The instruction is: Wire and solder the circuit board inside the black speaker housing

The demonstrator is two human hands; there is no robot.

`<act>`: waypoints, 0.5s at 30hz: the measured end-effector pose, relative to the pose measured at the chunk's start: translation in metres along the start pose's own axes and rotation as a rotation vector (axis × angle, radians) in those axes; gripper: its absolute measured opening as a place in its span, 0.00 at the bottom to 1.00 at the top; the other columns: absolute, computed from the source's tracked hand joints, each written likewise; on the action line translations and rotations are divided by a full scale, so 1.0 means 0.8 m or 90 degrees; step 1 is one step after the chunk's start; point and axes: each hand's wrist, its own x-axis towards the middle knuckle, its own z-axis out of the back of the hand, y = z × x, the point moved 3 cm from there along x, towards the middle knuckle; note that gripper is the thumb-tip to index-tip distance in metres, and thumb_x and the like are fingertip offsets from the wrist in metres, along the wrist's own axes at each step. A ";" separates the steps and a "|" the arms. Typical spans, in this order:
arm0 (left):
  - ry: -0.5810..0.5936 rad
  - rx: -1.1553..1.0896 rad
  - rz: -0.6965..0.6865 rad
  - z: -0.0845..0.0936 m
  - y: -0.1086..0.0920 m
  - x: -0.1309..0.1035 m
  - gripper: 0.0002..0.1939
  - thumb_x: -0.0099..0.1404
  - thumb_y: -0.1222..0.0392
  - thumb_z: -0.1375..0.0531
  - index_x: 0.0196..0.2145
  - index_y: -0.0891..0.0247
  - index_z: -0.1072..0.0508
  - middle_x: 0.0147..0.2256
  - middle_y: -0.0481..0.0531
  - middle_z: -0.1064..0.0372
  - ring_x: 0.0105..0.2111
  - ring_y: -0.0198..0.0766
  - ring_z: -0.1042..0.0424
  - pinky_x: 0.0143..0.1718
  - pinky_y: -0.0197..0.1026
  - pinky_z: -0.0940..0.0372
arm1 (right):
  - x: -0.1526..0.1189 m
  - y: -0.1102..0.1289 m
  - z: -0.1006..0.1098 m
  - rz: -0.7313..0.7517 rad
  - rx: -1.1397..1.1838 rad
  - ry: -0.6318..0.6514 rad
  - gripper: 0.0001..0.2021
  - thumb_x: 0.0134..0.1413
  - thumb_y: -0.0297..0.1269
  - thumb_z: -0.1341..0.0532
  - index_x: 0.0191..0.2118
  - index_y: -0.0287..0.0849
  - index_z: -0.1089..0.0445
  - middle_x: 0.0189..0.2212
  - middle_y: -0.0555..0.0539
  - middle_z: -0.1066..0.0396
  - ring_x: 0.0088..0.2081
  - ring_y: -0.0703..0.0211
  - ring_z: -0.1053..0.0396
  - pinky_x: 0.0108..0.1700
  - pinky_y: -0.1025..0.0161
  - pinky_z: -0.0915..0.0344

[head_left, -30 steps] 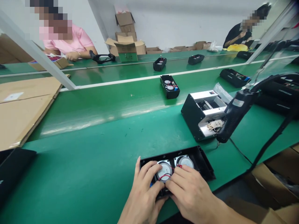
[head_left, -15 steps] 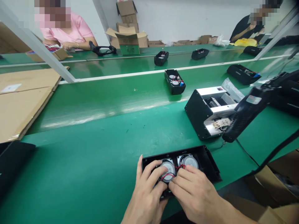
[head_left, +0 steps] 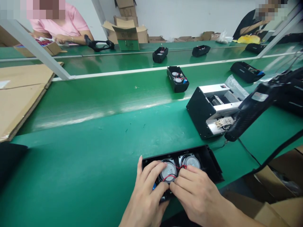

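A black housing (head_left: pixel 209 164) lies on the green table in front of me, holding two round speakers, a left one (head_left: pixel 168 172) and a right one (head_left: pixel 193 161). Red and black wires (head_left: pixel 170 177) run across them. My left hand (head_left: pixel 150 189) is spread over the housing's left end, fingertips on the left speaker and its edge. Between the speakers, my right hand (head_left: pixel 197 189) is closed with its fingertips pinched at the wires; the exact spot under them is hidden. A bit of blue (head_left: pixel 154 186) shows beside my left hand.
A black and silver machine (head_left: pixel 213 110) and a black electric screwdriver (head_left: pixel 246 113) stand at right. Beyond, similar housings (head_left: pixel 178 79) lie on the green belt. Cardboard (head_left: pixel 21 94) is at left, open boxes (head_left: pixel 272 186) at lower right. Two people sit across.
The view has shifted slightly, so the background sits a little higher and further left. Both hands stay at nearly the same place on the housing.
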 end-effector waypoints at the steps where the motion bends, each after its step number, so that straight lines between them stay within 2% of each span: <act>1: -0.004 0.005 -0.005 -0.001 0.000 0.000 0.13 0.65 0.74 0.40 0.42 0.57 0.25 0.61 0.54 0.26 0.64 0.48 0.30 0.78 0.74 0.59 | 0.000 0.000 -0.001 -0.003 0.000 -0.002 0.13 0.68 0.20 0.46 0.37 0.39 0.27 0.30 0.49 0.29 0.32 0.54 0.37 0.40 0.53 0.44; 6: -0.002 0.009 -0.022 -0.001 0.002 0.007 0.13 0.66 0.72 0.40 0.42 0.54 0.24 0.61 0.47 0.24 0.63 0.44 0.30 0.79 0.66 0.64 | 0.002 0.003 -0.001 -0.003 -0.007 0.005 0.12 0.67 0.21 0.45 0.37 0.38 0.26 0.31 0.47 0.27 0.33 0.53 0.34 0.42 0.52 0.37; 8: -0.001 0.004 -0.035 0.003 0.004 0.011 0.13 0.67 0.70 0.38 0.43 0.53 0.23 0.59 0.45 0.23 0.62 0.42 0.29 0.80 0.62 0.66 | 0.006 0.002 0.012 -0.013 0.021 0.020 0.11 0.67 0.22 0.44 0.39 0.38 0.25 0.31 0.46 0.25 0.33 0.52 0.31 0.42 0.52 0.33; 10: 0.003 0.005 -0.047 0.007 0.007 0.015 0.12 0.67 0.69 0.38 0.42 0.51 0.22 0.58 0.45 0.22 0.62 0.41 0.29 0.80 0.58 0.67 | 0.008 -0.003 0.037 -0.025 0.113 0.008 0.09 0.65 0.22 0.41 0.45 0.37 0.24 0.36 0.46 0.21 0.37 0.53 0.26 0.45 0.52 0.29; 12: 0.032 0.013 -0.067 0.009 0.011 0.017 0.12 0.66 0.70 0.38 0.40 0.51 0.23 0.59 0.44 0.23 0.63 0.40 0.30 0.81 0.56 0.69 | 0.004 -0.017 0.070 -0.059 0.198 -0.084 0.13 0.63 0.20 0.38 0.50 0.37 0.23 0.42 0.45 0.18 0.43 0.55 0.22 0.50 0.55 0.27; 15: 0.041 0.027 -0.104 0.010 0.017 0.016 0.11 0.66 0.70 0.38 0.39 0.53 0.24 0.59 0.47 0.24 0.64 0.41 0.33 0.81 0.56 0.71 | -0.018 -0.061 0.115 -0.231 0.167 -0.368 0.16 0.63 0.20 0.36 0.51 0.42 0.20 0.46 0.45 0.18 0.47 0.55 0.21 0.51 0.59 0.26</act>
